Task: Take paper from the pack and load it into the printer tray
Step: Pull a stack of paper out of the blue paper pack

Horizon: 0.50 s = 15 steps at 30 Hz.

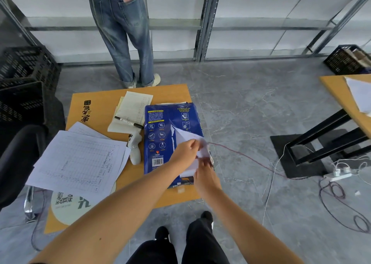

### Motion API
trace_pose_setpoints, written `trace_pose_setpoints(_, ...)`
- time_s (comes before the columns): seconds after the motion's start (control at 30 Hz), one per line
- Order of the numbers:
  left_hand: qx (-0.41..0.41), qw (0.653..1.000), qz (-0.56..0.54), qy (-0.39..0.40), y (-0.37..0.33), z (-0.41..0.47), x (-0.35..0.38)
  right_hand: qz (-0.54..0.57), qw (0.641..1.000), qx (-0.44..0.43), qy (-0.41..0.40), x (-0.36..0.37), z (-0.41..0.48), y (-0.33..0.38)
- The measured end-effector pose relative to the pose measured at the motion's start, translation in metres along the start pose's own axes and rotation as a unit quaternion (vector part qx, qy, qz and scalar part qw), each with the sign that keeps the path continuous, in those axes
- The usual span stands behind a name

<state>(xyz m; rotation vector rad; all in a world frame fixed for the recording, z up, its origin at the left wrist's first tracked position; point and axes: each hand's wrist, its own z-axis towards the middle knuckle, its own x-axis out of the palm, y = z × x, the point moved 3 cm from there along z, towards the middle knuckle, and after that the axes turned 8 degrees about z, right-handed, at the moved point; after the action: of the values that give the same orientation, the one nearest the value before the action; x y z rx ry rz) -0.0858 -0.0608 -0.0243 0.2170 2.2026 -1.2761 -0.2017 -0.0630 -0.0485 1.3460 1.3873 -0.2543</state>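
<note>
Right now the blue paper pack [170, 139] is lying flat on the wooden counter [96, 99], and its torn wrapper flap [187, 138] is being peeled up at the right side. The flap is being pinched closed in the grip of the left hand [185, 153], while the right hand [205, 168] is being pressed at the opening beside it; whether anything is pinched there cannot be told. White paper [189, 168] is being exposed underneath. The opening step is judged underway; next, a sheaf is to be drawn out squarely. No printer tray is being shown.
</note>
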Motion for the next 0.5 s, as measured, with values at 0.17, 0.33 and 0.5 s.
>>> trace_pose_setpoints(0.17, 0.167, 0.872, 0.447, 0.114, 0.023, -0.024, -0.003, -0.043, 0.998, 0.041, 0.017, -0.011, 0.010, -0.001)
trace_pose_setpoints(0.33, 0.188, 0.775, 0.603, 0.027, 0.028, -0.041, -0.030, 0.069, 0.982, 0.177, -0.006, -0.028, 0.013, -0.007)
trace_pose_setpoints(0.5, 0.109, 0.752, 0.650, -0.003, 0.066, -0.058, -0.057, 0.135, 0.971, 0.198, 0.010, -0.031, 0.012, -0.007)
